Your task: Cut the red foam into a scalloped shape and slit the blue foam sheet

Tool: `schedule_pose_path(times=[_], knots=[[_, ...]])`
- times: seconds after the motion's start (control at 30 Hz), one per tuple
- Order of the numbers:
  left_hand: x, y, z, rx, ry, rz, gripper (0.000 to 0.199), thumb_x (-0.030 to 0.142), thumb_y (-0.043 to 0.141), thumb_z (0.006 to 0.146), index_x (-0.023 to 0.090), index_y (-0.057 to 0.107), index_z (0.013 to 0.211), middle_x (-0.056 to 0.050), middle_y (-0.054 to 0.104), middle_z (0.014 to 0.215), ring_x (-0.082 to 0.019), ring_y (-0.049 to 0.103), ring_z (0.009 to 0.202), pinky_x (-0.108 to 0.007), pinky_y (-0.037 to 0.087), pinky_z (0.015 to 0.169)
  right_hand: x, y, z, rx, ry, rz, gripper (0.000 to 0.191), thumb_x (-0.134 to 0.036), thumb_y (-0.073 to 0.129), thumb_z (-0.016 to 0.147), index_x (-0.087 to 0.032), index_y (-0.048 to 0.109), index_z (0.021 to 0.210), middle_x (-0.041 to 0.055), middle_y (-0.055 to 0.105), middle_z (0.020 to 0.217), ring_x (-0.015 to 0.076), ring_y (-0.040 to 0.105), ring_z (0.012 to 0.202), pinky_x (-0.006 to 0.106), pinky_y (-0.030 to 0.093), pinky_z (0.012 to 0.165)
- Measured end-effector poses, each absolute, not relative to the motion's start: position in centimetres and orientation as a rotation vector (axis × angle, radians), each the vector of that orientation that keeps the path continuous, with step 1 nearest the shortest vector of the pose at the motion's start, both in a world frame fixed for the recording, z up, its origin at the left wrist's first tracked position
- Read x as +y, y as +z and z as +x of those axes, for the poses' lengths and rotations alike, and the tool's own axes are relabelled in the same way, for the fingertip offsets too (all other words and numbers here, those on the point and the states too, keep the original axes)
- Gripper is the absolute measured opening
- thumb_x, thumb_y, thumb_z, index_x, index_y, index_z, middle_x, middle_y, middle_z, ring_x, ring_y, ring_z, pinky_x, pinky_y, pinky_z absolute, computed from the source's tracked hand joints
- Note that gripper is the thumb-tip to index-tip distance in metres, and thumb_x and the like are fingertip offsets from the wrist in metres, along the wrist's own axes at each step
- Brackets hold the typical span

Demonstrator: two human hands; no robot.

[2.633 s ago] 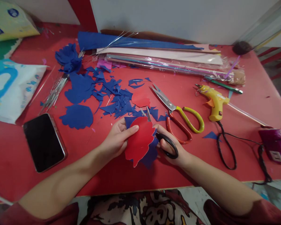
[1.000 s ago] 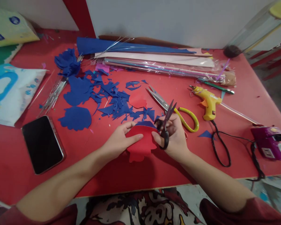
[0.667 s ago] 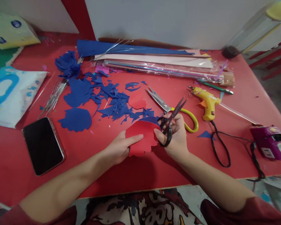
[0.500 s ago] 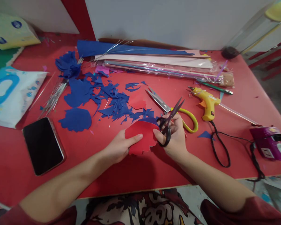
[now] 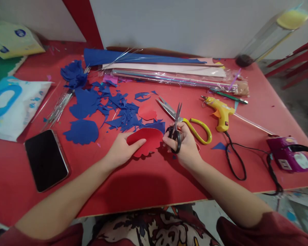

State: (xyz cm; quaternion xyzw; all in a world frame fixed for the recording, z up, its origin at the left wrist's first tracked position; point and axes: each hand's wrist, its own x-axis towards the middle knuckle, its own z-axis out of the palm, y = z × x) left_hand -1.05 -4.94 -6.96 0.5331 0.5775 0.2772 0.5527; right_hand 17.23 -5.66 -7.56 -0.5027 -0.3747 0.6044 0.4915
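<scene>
My left hand (image 5: pixel 123 148) pinches a red paper cutout (image 5: pixel 149 139) with a scalloped edge, thumb on top. Close to the cutout's right edge, my right hand (image 5: pixel 186 145) is closed around small black-handled scissors (image 5: pixel 178 119), their blades pointing away from me. Yellow-handled scissors (image 5: pixel 200 131) lie just beyond that hand. A second red cutout (image 5: pixel 147 112) rests on the table past the one I hold. Blue scraps (image 5: pixel 127 114) are strewn beside it, and a scalloped blue cutout (image 5: pixel 82 131) lies to the left.
At left are a phone (image 5: pixel 46 160), a wipes pack (image 5: pixel 17 102) and wire stems (image 5: pixel 59 109) by a blue flower (image 5: pixel 74 73). A glue gun (image 5: pixel 220 112), its cord and a purple power box (image 5: pixel 289 155) occupy the right. Rolled sheets (image 5: pixel 143 57) line the back.
My right hand has drawn off the red cutout, and the black-handled scissors have turned more upright. My left hand has shifted left and slightly away with the cutout. The view has moved a little.
</scene>
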Motion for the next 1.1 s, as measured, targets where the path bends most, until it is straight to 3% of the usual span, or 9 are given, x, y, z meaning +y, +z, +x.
schedule_pose_path(times=[0.27, 0.53, 0.73, 1.1], knots=[[-3.6, -4.6, -2.0, 1.516, 0.691, 1.575, 0.027, 0.039, 0.063, 0.071, 0.013, 0.068, 0.076, -0.004, 0.071, 0.074, -0.021, 0.063, 0.071, -0.028, 0.049, 0.066, -5.8, -8.1, 17.1, -0.838, 1.703, -1.08, 0.051, -0.031, 0.079, 0.056, -0.021, 0.042, 0.091, -0.0065, 0.057, 0.068, 0.0044, 0.049, 0.049, 0.017, 0.034, 0.042], [-1.8, -1.7, -1.2, 1.532, 0.866, 1.475, 0.02, 0.032, 0.064, 0.072, 0.012, 0.066, 0.074, 0.0, 0.064, 0.066, -0.012, 0.053, 0.06, -0.022, 0.044, 0.059, -5.9, -7.9, 17.4, -0.88, 1.784, -0.948, 0.06, -0.041, 0.079, 0.054, -0.024, 0.045, 0.1, -0.001, 0.054, 0.081, 0.0079, 0.048, 0.058, 0.02, 0.037, 0.046], [-1.0, -0.5, -1.0, 1.518, 0.91, 1.645, 0.02, 0.031, 0.062, 0.073, 0.011, 0.063, 0.07, 0.002, 0.062, 0.065, -0.01, 0.049, 0.06, -0.021, 0.04, 0.06, -6.0, -7.7, 17.5, -1.004, 1.773, -0.912, 0.063, -0.053, 0.073, 0.055, -0.025, 0.045, 0.103, 0.0014, 0.05, 0.086, 0.0114, 0.048, 0.066, 0.022, 0.039, 0.05], [-1.5, -0.1, -2.0, 1.464, 0.851, 1.774, 0.012, 0.029, 0.065, 0.072, 0.02, 0.07, 0.069, 0.003, 0.071, 0.073, -0.015, 0.06, 0.065, -0.023, 0.046, 0.063, -6.2, -7.9, 17.6, -1.318, 1.635, -0.854, 0.055, -0.064, 0.06, 0.067, -0.024, 0.041, 0.1, 0.0018, 0.049, 0.078, 0.0137, 0.046, 0.066, 0.028, 0.041, 0.059]])
